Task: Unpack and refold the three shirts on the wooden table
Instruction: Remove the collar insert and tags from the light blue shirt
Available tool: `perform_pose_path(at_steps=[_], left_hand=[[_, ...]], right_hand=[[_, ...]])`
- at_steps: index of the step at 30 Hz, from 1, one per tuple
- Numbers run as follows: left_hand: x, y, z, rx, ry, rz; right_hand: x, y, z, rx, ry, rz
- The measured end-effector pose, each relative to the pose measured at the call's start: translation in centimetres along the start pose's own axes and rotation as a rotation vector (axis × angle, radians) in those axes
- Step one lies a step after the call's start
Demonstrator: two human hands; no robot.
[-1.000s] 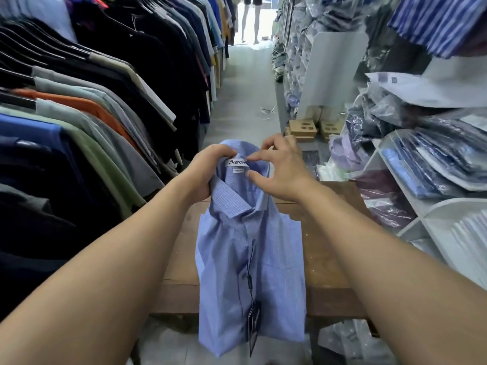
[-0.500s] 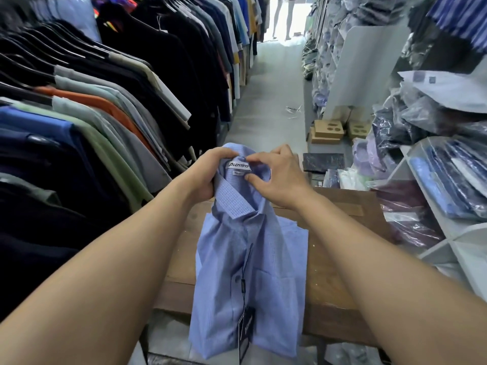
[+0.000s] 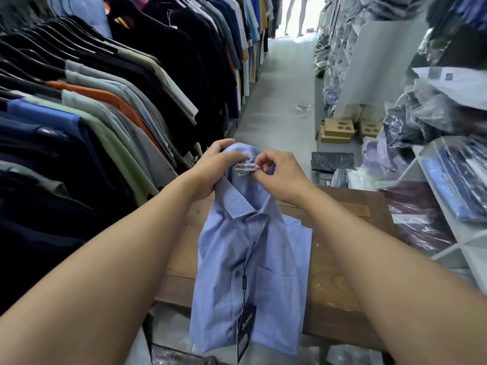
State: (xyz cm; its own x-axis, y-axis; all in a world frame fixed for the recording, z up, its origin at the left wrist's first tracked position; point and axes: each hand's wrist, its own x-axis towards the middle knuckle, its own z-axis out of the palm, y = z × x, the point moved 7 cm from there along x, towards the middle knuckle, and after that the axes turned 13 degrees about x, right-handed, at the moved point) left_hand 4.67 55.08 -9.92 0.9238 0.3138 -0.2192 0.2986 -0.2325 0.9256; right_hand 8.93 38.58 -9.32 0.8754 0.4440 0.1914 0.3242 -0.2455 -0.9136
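With the blue shirt (image 3: 253,259) lying on the bench (image 3: 342,272) and hanging over its near edge, my left hand (image 3: 213,172) grips the collar (image 3: 237,204) and my right hand's (image 3: 282,177) fingers (image 3: 259,164) pinch it by the label (image 3: 245,167), so I should open it slowly, not tug.

You have one view, worn on your head: it looks forward and down, close over the near edge of the wooden table (image 3: 369,202), and along the aisle (image 3: 279,101) beyond its far edge.
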Motion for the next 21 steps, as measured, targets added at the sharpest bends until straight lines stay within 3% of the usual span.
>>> perform_pose_path(at_steps=[3, 6, 8, 10, 16, 18, 21], left_hand=[[-0.5, 0.3, -0.7, 0.241, 0.139, 0.095], [-2.1, 1.7, -2.0, 0.609, 0.483, 0.376], [-3.2, 2.6, -1.8, 0.704, 0.571, 0.552], [-3.7, 2.8, -1.3, 0.748, 0.539, 0.592], [-3.3, 1.2, -1.2, 0.874, 0.417, 0.407], [-2.8, 0.5, -0.9, 0.799, 0.297, 0.369], [-2.2, -0.4, -0.5, 0.496, 0.134, 0.270]], right_hand=[[-0.4, 0.3, -0.5, 0.018, 0.022, 0.072], [-0.7, 0.4, -1.0, 0.014, 0.042, 0.119], [-0.8, 0.5, -1.2, 0.000, 0.066, 0.135], [-0.8, 0.6, -1.1, 0.010, 0.093, 0.152], [-1.3, 0.2, 0.3, 0.116, 0.069, 0.230], [-1.4, -0.2, 0.8, 0.138, 0.052, 0.243], [-1.7, -1.0, 1.3, 0.173, 0.040, 0.259]])
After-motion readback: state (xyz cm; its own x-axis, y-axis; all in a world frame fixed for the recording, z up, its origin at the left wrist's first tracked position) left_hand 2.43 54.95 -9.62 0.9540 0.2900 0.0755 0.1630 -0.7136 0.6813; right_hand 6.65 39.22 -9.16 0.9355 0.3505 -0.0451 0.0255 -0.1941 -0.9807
